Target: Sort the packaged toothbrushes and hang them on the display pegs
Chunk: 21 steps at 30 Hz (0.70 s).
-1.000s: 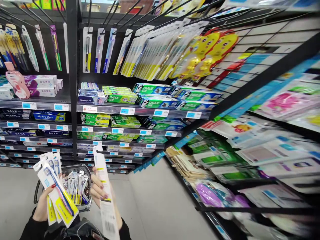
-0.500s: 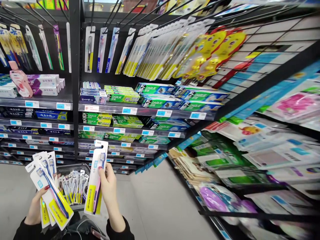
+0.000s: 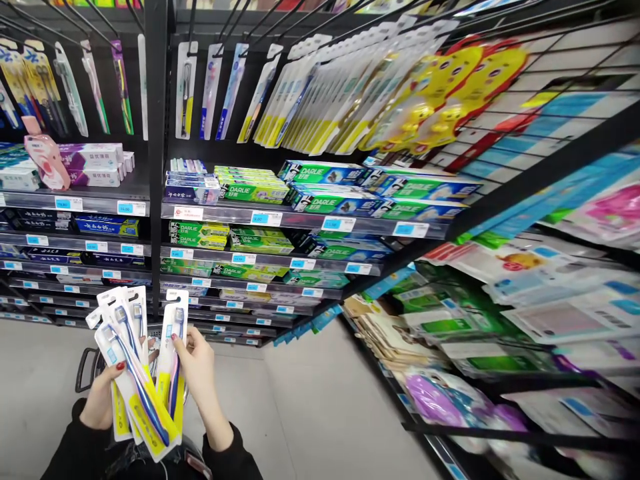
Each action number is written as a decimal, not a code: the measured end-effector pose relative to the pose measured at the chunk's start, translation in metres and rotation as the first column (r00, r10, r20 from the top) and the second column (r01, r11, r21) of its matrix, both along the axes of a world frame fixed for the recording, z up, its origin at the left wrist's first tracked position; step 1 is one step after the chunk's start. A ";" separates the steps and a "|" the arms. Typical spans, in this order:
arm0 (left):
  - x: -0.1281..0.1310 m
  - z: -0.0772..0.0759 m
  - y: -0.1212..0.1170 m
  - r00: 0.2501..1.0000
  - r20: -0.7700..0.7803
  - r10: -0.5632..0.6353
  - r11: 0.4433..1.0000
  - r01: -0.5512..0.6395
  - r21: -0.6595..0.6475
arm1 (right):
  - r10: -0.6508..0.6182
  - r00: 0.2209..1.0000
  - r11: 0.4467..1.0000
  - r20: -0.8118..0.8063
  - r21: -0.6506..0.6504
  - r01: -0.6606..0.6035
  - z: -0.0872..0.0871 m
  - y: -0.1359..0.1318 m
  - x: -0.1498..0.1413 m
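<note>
Where the pale floor (image 3: 310,407) runs between dark metal racks, a shop aisle opens ahead. Facing shelves (image 3: 300,223) carry rows of green and blue toothpaste boxes (image 3: 320,175), each edge lined with blue price tags (image 3: 267,218). Above them, pegs hold hanging toothbrush cards (image 3: 310,100) and yellow duck-shaped packs (image 3: 450,93). A second bay to the left holds purple and white boxes (image 3: 95,160) with a pink bottle (image 3: 47,160) beside them, and more toothbrushes hang over it. Along the right side a slanted rack (image 3: 525,313) shows flat packets in green, pink and white, blurred at the near end.

Low in the frame, the left hand (image 3: 100,400) grips a fan of toothbrush packs (image 3: 135,373), its fingers (image 3: 117,367) closed round the lower yellow part of the cards, the blue brushes pointing up and left. Just beside it, touching the fan, the right hand (image 3: 200,367) holds one pack (image 3: 173,353) with a pink and blue brush, the card upright, fingers pinched on its right edge. Both sleeves are black.

Behind the hands a wire basket (image 3: 87,367) is mostly hidden by the packs; only its black handle and a bit of rim show at the left. A dark bag (image 3: 165,460) lies under the wrists at the bottom edge. Nothing stands between the hands and the shelves except open floor.
</note>
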State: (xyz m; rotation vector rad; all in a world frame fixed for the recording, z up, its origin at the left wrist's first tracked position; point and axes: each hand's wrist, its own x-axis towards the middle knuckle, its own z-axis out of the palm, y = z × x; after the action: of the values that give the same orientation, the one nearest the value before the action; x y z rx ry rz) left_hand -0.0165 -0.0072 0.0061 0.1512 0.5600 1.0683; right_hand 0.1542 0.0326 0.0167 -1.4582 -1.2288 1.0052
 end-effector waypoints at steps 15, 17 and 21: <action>0.012 -0.005 0.003 1.000 -0.008 0.001 1.000 -0.001 0.027 | 0.046 0.987 0.997 0.151 0.060 -0.056 -0.009 0.004 -0.018; 0.013 -0.006 0.001 0.994 -0.098 0.044 0.999 -0.044 0.007 | -0.014 0.986 0.995 0.167 0.105 -0.003 -0.002 0.002 -0.012; 0.016 -0.007 -0.002 0.936 -0.293 0.192 0.974 -0.218 -0.059 | 0.220 0.952 0.965 0.212 0.093 -0.244 0.022 -0.017 -0.002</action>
State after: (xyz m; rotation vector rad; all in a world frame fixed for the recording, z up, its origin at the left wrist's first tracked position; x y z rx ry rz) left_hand 0.0000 -0.0092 -0.0006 0.1717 0.9002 1.2312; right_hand 0.1518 0.0152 0.0391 -1.3691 -1.6091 0.9379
